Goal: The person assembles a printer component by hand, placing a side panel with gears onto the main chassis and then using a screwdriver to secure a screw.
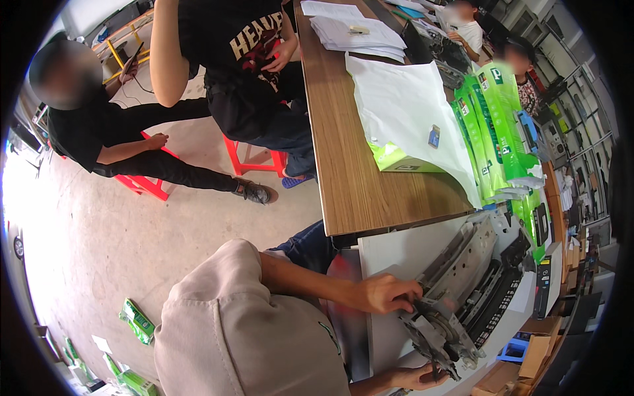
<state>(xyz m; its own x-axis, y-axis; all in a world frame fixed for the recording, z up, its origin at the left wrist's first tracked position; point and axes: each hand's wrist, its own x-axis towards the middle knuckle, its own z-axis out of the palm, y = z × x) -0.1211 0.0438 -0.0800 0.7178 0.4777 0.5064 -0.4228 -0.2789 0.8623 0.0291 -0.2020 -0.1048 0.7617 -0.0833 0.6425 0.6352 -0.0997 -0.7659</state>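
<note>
An opened-up printer mechanism [472, 284], with a grey metal frame, black rollers and exposed gears, lies on the white tabletop at the right. At its near end my left hand [386, 294] is closed, the curled fingers pinching against the frame's edge. What exactly the fingertips grip there is too small to make out. Below it, my right hand [419, 378] holds the lower corner of the mechanism, by a dark part between thumb and fingers. Part of that hand falls near the lower rim of the picture.
Beyond the mechanism stands a brown wooden table [350, 198] with white sheeting [403, 99], green plastic packages [489, 132] and a paper stack [356, 33]. Cardboard boxes [538, 350] sit at the lower right. Two people, one on a red stool [148, 185], are at the left; others work farther back.
</note>
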